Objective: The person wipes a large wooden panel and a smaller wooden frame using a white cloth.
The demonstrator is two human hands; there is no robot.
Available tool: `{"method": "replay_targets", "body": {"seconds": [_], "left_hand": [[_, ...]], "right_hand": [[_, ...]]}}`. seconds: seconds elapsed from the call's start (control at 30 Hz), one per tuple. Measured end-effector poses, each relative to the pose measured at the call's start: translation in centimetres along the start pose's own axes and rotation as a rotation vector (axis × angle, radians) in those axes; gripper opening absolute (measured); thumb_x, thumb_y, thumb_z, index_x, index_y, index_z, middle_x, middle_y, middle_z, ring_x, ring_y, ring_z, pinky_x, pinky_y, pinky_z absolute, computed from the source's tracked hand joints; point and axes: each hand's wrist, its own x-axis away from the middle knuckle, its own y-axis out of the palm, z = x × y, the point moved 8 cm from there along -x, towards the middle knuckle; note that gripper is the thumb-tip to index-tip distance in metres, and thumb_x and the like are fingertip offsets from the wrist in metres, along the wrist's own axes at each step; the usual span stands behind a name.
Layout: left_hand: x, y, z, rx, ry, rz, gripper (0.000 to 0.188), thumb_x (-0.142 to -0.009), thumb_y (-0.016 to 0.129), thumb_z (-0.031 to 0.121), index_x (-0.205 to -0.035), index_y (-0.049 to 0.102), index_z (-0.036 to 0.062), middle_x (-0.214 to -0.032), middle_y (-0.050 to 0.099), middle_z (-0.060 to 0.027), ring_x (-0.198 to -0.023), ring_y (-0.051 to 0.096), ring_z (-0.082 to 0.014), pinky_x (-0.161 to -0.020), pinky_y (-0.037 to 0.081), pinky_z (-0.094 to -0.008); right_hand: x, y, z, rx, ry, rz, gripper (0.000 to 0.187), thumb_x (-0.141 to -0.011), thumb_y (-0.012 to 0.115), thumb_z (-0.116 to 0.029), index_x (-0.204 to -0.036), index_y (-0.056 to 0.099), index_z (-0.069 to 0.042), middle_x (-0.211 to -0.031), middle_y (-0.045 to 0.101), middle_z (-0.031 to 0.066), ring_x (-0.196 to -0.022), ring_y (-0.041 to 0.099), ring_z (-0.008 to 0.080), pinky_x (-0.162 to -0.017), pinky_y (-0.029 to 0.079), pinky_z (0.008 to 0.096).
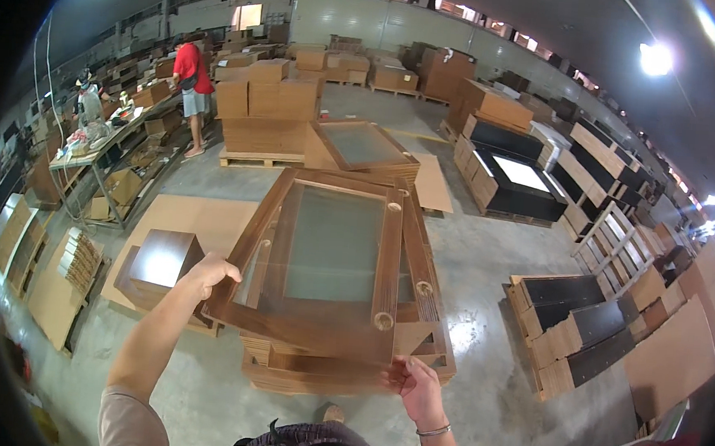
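Note:
A brown wooden cabinet door with a glass panel [335, 246] lies tilted on top of a stack of similar wooden-framed doors [305, 379]. My left hand [215, 275] is closed around the left front corner of the door, thumb on top. Beside the right front corner is my right hand [416, 389], its fingers loosely curled, apart and somewhat blurred. I see nothing held in it. Round hinge holes [383, 320] run along the door's right stile. The front rail [309, 319] is smeared by motion.
A brown box [166, 263] stands on cardboard at the left. Another stack of glass doors [363, 145] lies beyond. Pallets with black panels [566, 320] are at the right. A person in a red shirt [188, 66] stands by a cluttered workbench [110, 139] at far left.

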Motion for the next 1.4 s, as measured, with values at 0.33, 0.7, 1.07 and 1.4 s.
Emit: {"method": "replay_targets", "body": {"seconds": [0.33, 0.7, 1.07, 1.4], "left_hand": [[-5.9, -0.5, 1.4, 0.102, 0.017, 0.268, 0.034, -0.081, 0.066, 0.017, -0.100, 0.058, -0.0110, -0.098, 0.061, -0.0160, -0.091, 0.058, -0.0243, -0.075, 0.045, -0.0401], [-1.4, -1.2, 2.2, 0.225, 0.231, 0.208, 0.018, -0.084, 0.062, 0.013, -0.083, 0.059, -0.0055, -0.079, 0.059, -0.0060, -0.073, 0.055, -0.0139, -0.064, 0.045, -0.0309], [6.0, -3.0, 4.0, 0.499, 0.398, -0.336, 0.024, -0.076, 0.060, 0.001, -0.099, 0.057, -0.0008, -0.087, 0.060, -0.0083, -0.077, 0.058, -0.0181, -0.067, 0.047, -0.0304], [14.8, 5.3, 3.2, 0.272, 0.523, -1.097, 0.028, -0.068, 0.076, 0.022, -0.077, 0.060, 0.0011, -0.067, 0.061, -0.0100, -0.059, 0.060, -0.0183, -0.054, 0.049, -0.0297]], "right_hand": [[-6.3, 2.4, -0.7, -0.098, 0.130, 0.066, 0.020, -0.092, 0.049, -0.014, -0.100, 0.060, 0.002, -0.096, 0.064, 0.0090, -0.087, 0.060, 0.0175, -0.076, 0.047, 0.0288], [-3.6, 2.9, 1.4, 0.267, 0.025, 0.278, 0.024, -0.093, 0.052, -0.018, -0.092, 0.061, 0.004, -0.085, 0.061, 0.0018, -0.079, 0.055, 0.0094, -0.071, 0.043, 0.0237], [8.9, 9.2, 7.9, -0.031, -0.513, 0.803, 0.027, -0.090, 0.057, -0.027, -0.075, 0.056, -0.005, -0.072, 0.055, -0.0022, -0.065, 0.047, 0.0064, -0.058, 0.038, 0.0234], [27.8, 11.2, 19.3, -0.016, -0.843, 1.277, 0.041, -0.086, 0.059, -0.037, -0.060, 0.046, -0.009, -0.058, 0.044, -0.0046, -0.053, 0.037, 0.0061, -0.048, 0.028, 0.0229]]}}
